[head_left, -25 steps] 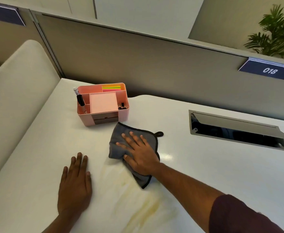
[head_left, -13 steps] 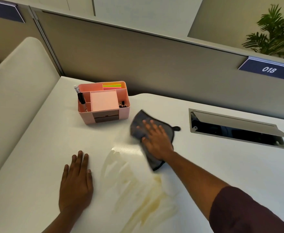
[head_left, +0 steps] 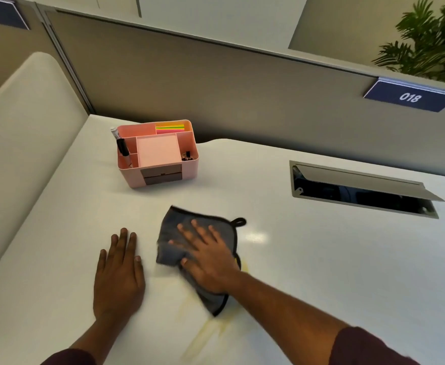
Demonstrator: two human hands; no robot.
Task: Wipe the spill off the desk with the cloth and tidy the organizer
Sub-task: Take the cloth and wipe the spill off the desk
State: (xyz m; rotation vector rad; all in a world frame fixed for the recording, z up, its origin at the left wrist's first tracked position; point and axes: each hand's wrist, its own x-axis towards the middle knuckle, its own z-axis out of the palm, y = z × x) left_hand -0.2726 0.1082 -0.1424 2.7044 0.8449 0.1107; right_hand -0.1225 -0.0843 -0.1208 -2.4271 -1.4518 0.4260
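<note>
A grey cloth [head_left: 175, 233] with a black hem and a hanging loop lies on the white desk [head_left: 321, 259]. My right hand [head_left: 208, 259] presses flat on it, fingers spread. A yellowish smeared spill [head_left: 205, 335] streaks the desk just below the cloth. My left hand [head_left: 120, 275] rests flat on the desk to the cloth's left, holding nothing. The pink organizer [head_left: 160, 177] stands further back; it holds a pink note pad, coloured sticky notes, a marker [head_left: 124, 151] and small clips.
An open cable hatch [head_left: 360, 191] with a raised grey flap is set in the desk at the right. A grey partition [head_left: 216, 88] runs along the back. A cream padded screen [head_left: 18, 154] borders the desk on the left.
My right hand slid the cloth from the right, near the organizer, back towards me and left over the spill. The visible smear is smaller. My left hand stayed flat.
</note>
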